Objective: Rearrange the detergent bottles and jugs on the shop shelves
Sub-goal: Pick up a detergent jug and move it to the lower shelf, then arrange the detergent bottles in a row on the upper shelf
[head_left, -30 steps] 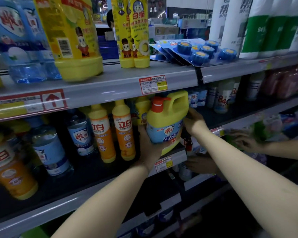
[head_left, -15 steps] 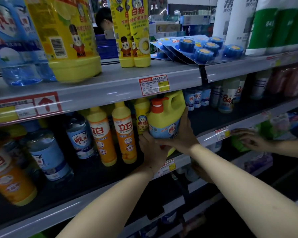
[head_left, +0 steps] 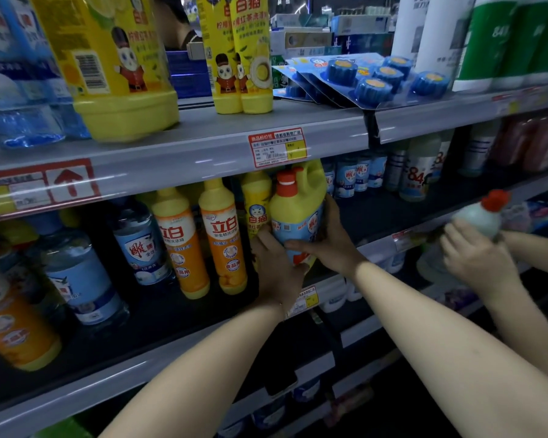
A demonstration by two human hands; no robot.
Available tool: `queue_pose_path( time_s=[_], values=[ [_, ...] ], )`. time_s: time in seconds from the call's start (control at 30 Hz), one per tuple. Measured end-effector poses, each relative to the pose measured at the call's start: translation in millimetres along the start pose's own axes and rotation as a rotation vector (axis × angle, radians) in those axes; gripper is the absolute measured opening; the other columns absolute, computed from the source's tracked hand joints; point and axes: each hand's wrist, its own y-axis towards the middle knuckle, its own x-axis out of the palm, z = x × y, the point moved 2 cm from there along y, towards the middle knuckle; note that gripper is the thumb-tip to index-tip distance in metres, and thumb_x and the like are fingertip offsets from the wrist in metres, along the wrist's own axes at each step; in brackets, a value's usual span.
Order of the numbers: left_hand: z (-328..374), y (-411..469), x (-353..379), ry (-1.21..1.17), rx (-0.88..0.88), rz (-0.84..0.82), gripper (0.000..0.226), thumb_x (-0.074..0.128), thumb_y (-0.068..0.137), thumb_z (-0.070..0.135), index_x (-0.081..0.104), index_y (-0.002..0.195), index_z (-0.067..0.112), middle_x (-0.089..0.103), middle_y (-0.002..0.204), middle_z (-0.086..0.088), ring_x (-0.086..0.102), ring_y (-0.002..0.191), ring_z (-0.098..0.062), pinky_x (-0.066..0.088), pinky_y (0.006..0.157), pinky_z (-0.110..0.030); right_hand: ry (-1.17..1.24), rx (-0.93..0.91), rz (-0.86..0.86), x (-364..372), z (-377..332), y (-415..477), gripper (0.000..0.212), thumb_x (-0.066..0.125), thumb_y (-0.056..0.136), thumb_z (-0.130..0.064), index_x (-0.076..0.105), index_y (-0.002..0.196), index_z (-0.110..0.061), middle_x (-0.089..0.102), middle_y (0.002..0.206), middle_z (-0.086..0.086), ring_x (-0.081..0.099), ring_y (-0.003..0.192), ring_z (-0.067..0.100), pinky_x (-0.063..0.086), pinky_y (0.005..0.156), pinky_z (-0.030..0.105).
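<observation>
Yellow jug (head_left: pixel 298 213) at middle shelf (head_left: pixel 159 314) front, beside slim yellow bottle (head_left: pixel 256 200). Left hand (head_left: pixel 274 267) fingers curled on its side; right hand (head_left: pixel 329 245) fingers wrapped across label. Likely full: heavy, rigid, slick. Top handle looked safer than this 2-hand clasp.

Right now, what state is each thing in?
Yellow jug, upright, red cap on, gripped by both hands.
Left hand, grips the jug's lower left.
Right hand, wraps its front.
Orange bottles, upright on the middle shelf.
White bottle, capped, held by another person's hand.

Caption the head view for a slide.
Left hand and right hand hold a yellow jug at the middle shelf, beside a yellow bottle.
</observation>
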Motion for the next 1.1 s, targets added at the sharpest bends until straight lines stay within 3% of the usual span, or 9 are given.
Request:
queue_pose_path(
  time_s=[0.1, 0.23, 0.37, 0.53, 0.67, 0.77, 0.87, 0.97, 1.1],
  values=[
    [4.8, -0.3, 2.6, 0.053, 0.012, -0.014, 0.084, 0.081, 0.070, 0.011, 0.027, 0.134, 0.009, 0.036, 0.134, -0.012, 0.039, 0.124, -0.024, 0.038, 0.100, -0.028, -0.043, 0.019, 0.007, -3.0, -0.2, 1.7, 0.102, 0.086, 0.068, -0.016, 0.022, 0.148, -0.024, 0.051, 0.130, -0.018, 0.053, 0.115, -0.004, 0.050, 0.089, 0.016],
    [8.1, -9.8, 8.6, 0.229, 0.021, -0.031, 0.058, 0.069, 0.080, 0.009, 0.037, 0.128, 0.005, 0.045, 0.128, -0.015, 0.046, 0.120, -0.032, 0.045, 0.095, -0.040, -0.143, 0.020, 0.089, -5.5, -5.2, -3.9, 0.080, 0.083, 0.073, -0.021, 0.035, 0.138, -0.014, 0.054, 0.130, -0.003, 0.056, 0.119, 0.016, 0.051, 0.093, 0.028],
    [6.2, -13.1, 7.3, 0.142, 0.060, -0.145, 0.053, 0.058, 0.080, -0.002, 0.039, 0.128, 0.010, 0.046, 0.128, -0.012, 0.050, 0.115, -0.030, 0.049, 0.089, -0.043, -0.443, -0.070, 0.185, 3.7, -30.3, -18.2, 0.058, 0.071, 0.083, -0.018, 0.037, 0.129, -0.014, 0.048, 0.132, 0.008, 0.055, 0.114, 0.028, 0.051, 0.088, 0.044],
    [-0.1, -11.2, -12.5, 0.118, 0.054, -0.246, 0.061, 0.053, 0.085, 0.028, 0.038, 0.142, 0.012, 0.051, 0.132, -0.011, 0.050, 0.119, -0.025, 0.047, 0.094, -0.037, -0.823, -0.330, 0.054, 43.1, -75.5, -30.9, 0.052, 0.054, 0.093, -0.023, 0.035, 0.140, -0.013, 0.039, 0.141, 0.008, 0.057, 0.105, 0.036, 0.050, 0.075, 0.041],
    [-9.3, -7.3, -41.7, 0.125, -0.002, -0.259, 0.034, 0.056, 0.089, 0.015, 0.055, 0.123, 0.012, 0.063, 0.115, -0.009, 0.060, 0.104, -0.022, 0.049, 0.085, -0.031, -0.636, -0.202, 0.099, 73.6, -99.5, -2.9, 0.068, 0.055, 0.092, -0.022, 0.017, 0.147, -0.013, 0.026, 0.152, 0.009, 0.056, 0.110, 0.037, 0.051, 0.085, 0.047],
    [-14.2, -6.9, -61.0, 0.184, -0.014, -0.317, 0.022, 0.058, 0.090, 0.015, 0.055, 0.112, 0.012, 0.062, 0.100, -0.004, 0.058, 0.094, -0.018, 0.048, 0.081, -0.030, -0.496, -0.047, 0.136, 84.5, -103.5, 24.7, 0.069, 0.061, 0.086, -0.017, 0.025, 0.144, -0.007, 0.039, 0.145, 0.013, 0.051, 0.120, 0.036, 0.048, 0.095, 0.046],
    [-17.2, -11.5, -66.4, 0.200, -0.032, -0.365, 0.014, 0.060, 0.089, 0.017, 0.054, 0.102, 0.019, 0.061, 0.096, 0.000, 0.059, 0.093, -0.017, 0.050, 0.084, -0.032, -0.408, 0.084, 0.080, 80.4, -89.7, 41.0, 0.075, 0.070, 0.081, -0.023, 0.030, 0.142, -0.008, 0.052, 0.134, 0.014, 0.052, 0.122, 0.031, 0.048, 0.097, 0.040],
    [-17.3, -12.4, -78.1, 0.212, -0.030, -0.327, 0.009, 0.061, 0.089, 0.018, 0.052, 0.090, 0.020, 0.064, 0.092, -0.002, 0.061, 0.088, -0.017, 0.052, 0.080, -0.032, -0.446, 0.018, 0.078, 80.9, -84.5, 35.4, 0.079, 0.071, 0.082, -0.030, 0.025, 0.143, -0.010, 0.048, 0.139, 0.015, 0.050, 0.124, 0.033, 0.047, 0.099, 0.045],
    [-11.4, -13.1, -93.8, 0.165, -0.038, -0.221, 0.015, 0.062, 0.090, 0.021, 0.050, 0.096, 0.015, 0.059, 0.087, 0.001, 0.061, 0.090, -0.018, 0.044, 0.071, -0.023, -0.501, -0.115, 0.090, 81.0, -87.7, 16.1, 0.068, 0.070, 0.084, -0.023, 0.026, 0.135, -0.010, 0.045, 0.138, 0.016, 0.049, 0.122, 0.034, 0.046, 0.098, 0.046]
  ],
)
